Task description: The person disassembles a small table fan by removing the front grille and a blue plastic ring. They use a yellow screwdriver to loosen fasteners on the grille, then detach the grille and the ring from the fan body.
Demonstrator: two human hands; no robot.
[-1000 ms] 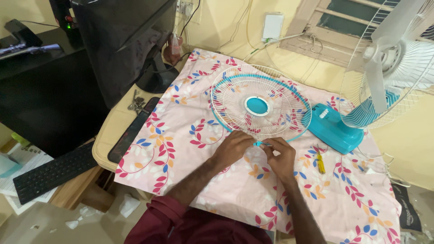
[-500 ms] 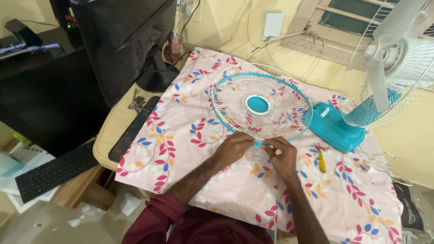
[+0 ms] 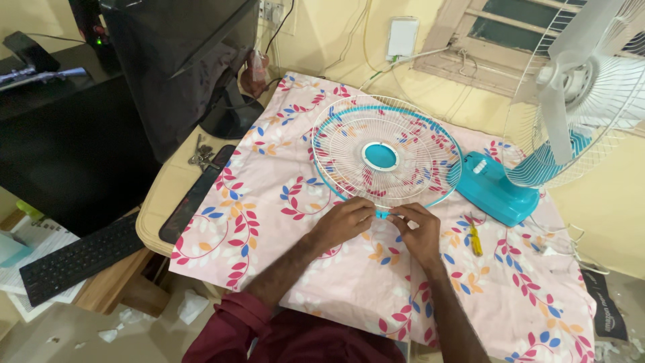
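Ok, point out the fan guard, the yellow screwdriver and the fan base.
fan guard (image 3: 381,156), head view, on its teal centre cap.
yellow screwdriver (image 3: 475,240), head view, on its handle.
fan base (image 3: 494,188), head view, on its teal top surface.

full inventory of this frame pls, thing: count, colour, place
fan guard: 1, white wire with teal rim and hub, flat on the cloth, centre
clip: 1, teal, at the guard's near rim, between both hands
cloth: 1, pink with floral print, over the table
fan: 1, white grille on teal base, right
screwdriver: 1, yellow handle, on the cloth right of the hands
monitor: 1, black, upper left
keyboard: 1, black, lower left
keys: 1 bunch, metal, left table edge
left hand: 1, at the clip
right hand: 1, at the clip
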